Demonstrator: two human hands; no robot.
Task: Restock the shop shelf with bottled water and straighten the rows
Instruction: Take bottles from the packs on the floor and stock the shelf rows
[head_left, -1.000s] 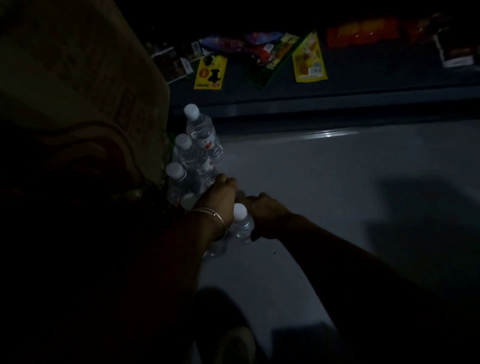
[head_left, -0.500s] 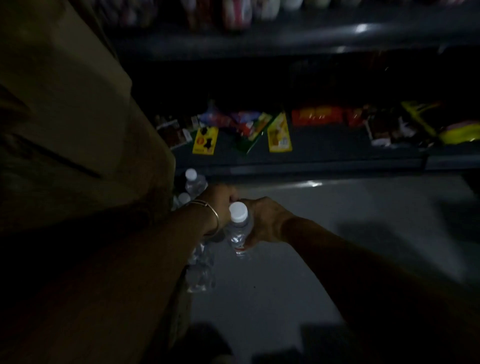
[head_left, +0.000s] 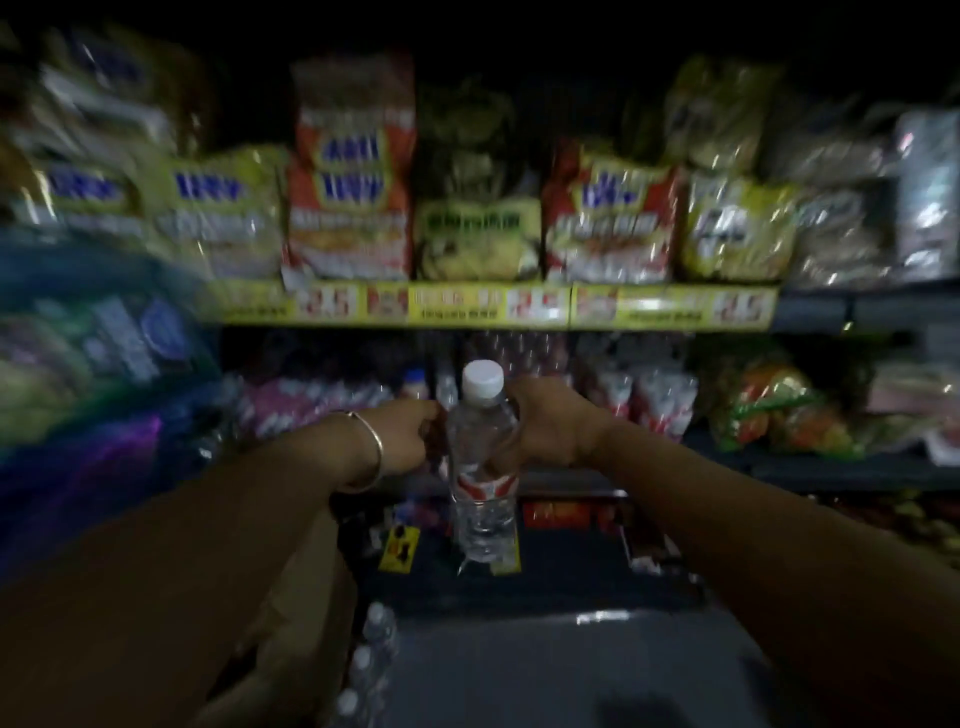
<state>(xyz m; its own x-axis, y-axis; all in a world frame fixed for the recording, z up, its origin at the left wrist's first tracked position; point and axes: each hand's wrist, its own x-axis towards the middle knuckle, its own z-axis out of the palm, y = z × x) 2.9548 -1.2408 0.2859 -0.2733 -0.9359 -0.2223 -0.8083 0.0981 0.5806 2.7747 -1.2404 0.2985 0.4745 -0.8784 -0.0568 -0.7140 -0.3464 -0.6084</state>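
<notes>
Before the middle shelf (head_left: 841, 475), the right hand (head_left: 553, 428) grips an upright water bottle (head_left: 482, 467); the left hand's (head_left: 402, 436) fingers curl round another.

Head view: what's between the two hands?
A water bottle with a white cap stands upright between the left hand and right hand, seen in the head view.

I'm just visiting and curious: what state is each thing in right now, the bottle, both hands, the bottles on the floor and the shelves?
Water bottle: capped, upright, held up in front of the shelves.
Right hand: fingers curled round the water bottle.
Left hand: curled, apparently gripping something; too dark to tell what.
Floor bottles: capped, standing beside the cardboard box.
Upper shelf: stocked with snack bags.
</notes>
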